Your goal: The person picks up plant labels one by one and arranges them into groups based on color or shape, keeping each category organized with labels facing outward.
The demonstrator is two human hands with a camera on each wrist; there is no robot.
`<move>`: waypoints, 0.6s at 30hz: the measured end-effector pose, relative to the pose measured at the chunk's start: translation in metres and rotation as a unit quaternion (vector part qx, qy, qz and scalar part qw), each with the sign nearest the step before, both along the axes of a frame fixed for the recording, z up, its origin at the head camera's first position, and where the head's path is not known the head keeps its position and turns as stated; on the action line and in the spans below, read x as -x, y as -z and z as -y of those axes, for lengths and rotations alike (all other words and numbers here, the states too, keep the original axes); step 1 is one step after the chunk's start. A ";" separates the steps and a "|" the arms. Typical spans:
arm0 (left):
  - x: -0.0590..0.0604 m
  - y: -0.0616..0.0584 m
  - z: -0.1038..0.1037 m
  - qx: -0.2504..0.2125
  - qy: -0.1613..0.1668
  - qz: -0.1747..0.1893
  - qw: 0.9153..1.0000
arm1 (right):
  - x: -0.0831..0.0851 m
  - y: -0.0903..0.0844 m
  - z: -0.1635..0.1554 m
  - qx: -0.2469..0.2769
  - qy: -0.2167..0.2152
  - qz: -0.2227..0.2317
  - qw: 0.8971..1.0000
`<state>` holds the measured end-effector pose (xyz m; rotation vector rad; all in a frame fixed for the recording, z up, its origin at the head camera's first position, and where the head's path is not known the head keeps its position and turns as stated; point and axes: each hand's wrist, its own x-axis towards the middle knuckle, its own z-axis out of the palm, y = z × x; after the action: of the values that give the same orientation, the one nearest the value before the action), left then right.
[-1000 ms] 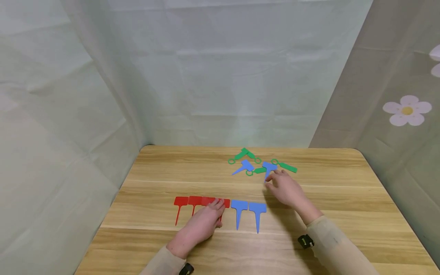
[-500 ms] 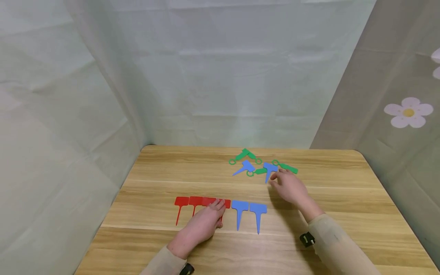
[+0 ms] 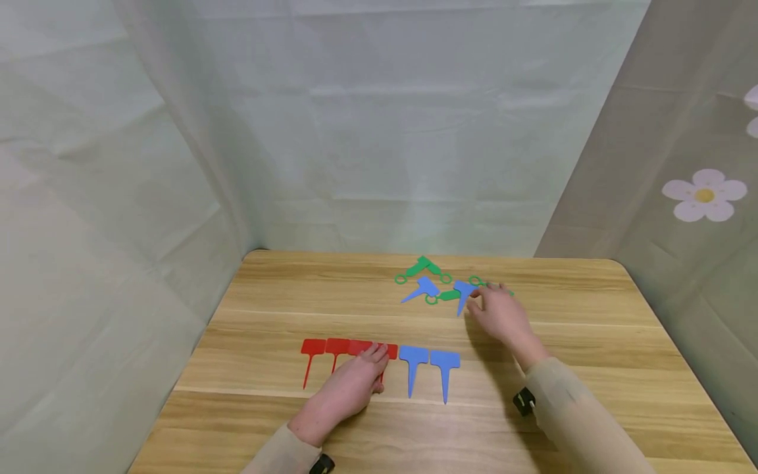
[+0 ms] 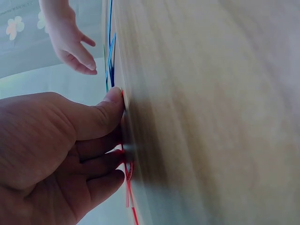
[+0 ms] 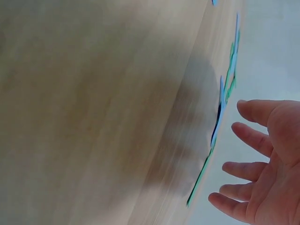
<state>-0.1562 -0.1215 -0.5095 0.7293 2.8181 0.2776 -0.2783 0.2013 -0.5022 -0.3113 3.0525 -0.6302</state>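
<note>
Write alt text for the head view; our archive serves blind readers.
A person's right hand reaches with relaxed fingers to a blue T-shaped tag lying among green loop tags on a wooden table. The left hand rests on a row of red tags, beside two blue tags.

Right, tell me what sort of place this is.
Probably a makeshift recording booth, not a lived-in room: a light wooden table is closed in by pale draped fabric sheets, one with a flower print, and it bears only coloured plastic plant labels.
</note>
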 end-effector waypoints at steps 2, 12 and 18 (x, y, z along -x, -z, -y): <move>0.000 0.000 0.000 0.000 0.000 0.000 1.000 | 0.003 -0.001 0.000 -0.010 0.005 0.005 1.000; -0.001 -0.001 -0.001 0.001 -0.003 0.003 1.000 | 0.022 0.002 -0.003 -0.036 0.006 0.049 0.998; -0.001 -0.001 0.000 0.002 0.000 0.000 1.000 | 0.028 0.005 -0.004 -0.033 0.002 0.074 0.997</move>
<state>-0.1555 -0.1212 -0.5081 0.7285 2.8175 0.2719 -0.3067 0.2050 -0.5071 -0.2448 2.9260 -0.5244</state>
